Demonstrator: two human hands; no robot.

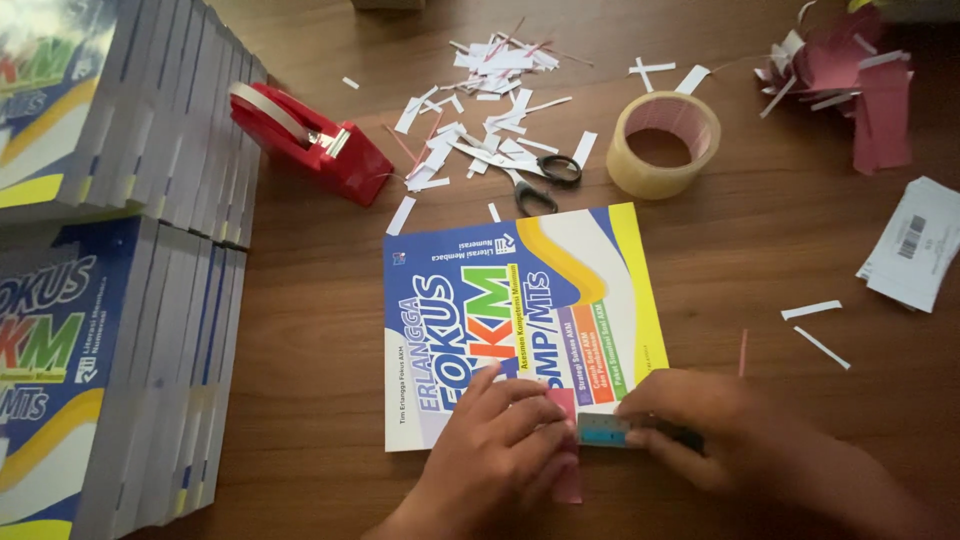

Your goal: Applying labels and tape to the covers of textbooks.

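The head view looks down on a book lying flat on a wooden counter, its cover up and its near edge under both hands. The left hand presses flat on the cover, fingers spread and released, pinning a pink slip that hangs over the book's near edge. The right hand pinches a small pale-blue label between thumb and fingertips, holding it against that same edge, touching the slip.

I'd say the label is being lined up and stuck down over the slip at the book's edge. The next move calls for steady pressure along the label while the left hand keeps the book from sliding.

Around them: a red tape dispenser and scissors amid white paper offcuts, a roll of clear tape just beside, a heap of pink scraps at the far right, a white barcode sheet nearer. Stacks of matching books stand at the left. The light is dim and warm.
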